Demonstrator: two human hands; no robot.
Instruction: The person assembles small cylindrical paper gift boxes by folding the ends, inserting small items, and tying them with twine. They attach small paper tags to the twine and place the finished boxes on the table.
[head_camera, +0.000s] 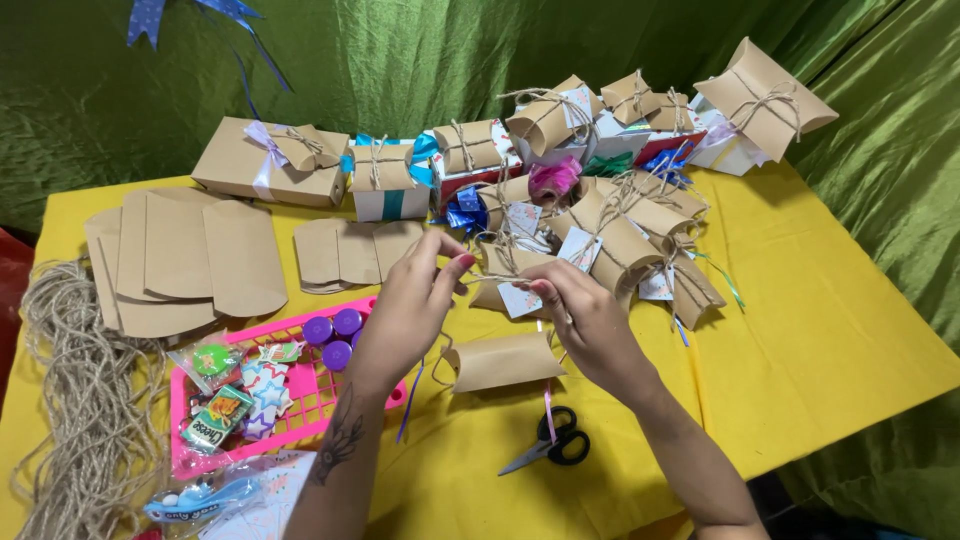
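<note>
At frame centre the left hand (410, 305) and right hand (585, 315) pinch a thin twine strand (490, 277) taut between them, fingers narrow on it; a small white tag (520, 300) hangs near the right fingertips; just below lies a kraft pillow box (503, 361), curved and matte, on the yellow cloth (820, 340); black scissors (552, 447) lie lower centre. Upper centre and right, a heap of tied pillow boxes (640, 235), brown card bound with twine, some tagged, stands among white boxes with blue ribbon (385, 195); upper left sits a flat kraft box (255, 160) with a pale bow. Left of centre lie flat unfolded blanks (175, 260); at far left, a coarse twine coil (85, 390); lower left, a pink plastic basket (310, 395) holds purple caps (335, 335) and star stickers.
</note>
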